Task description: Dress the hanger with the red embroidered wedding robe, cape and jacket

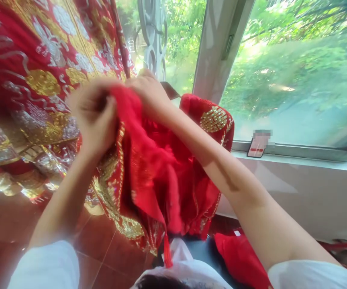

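Observation:
A red jacket (149,172) with gold embroidery and beaded edges hangs in front of me, its red lining partly showing. My left hand (93,112) is closed, pinching the top edge of the red cloth between thumb and fingers. Close beside it, my right hand (149,90) is closed at the collar; its fingertips are turned away from me, so its exact grip is partly hidden. A dark hanger arm (171,90) shows just past the right hand, beside the jacket's shoulder. From the jacket's lower edge dangles a red tassel (167,253).
A large red robe (50,76) with gold and silver embroidery hangs at the left. On the window sill (296,160) a phone (256,147) leans against the frame. Red cloth (239,257) lies on a dark surface (202,251) below. The floor is reddish tile (98,237).

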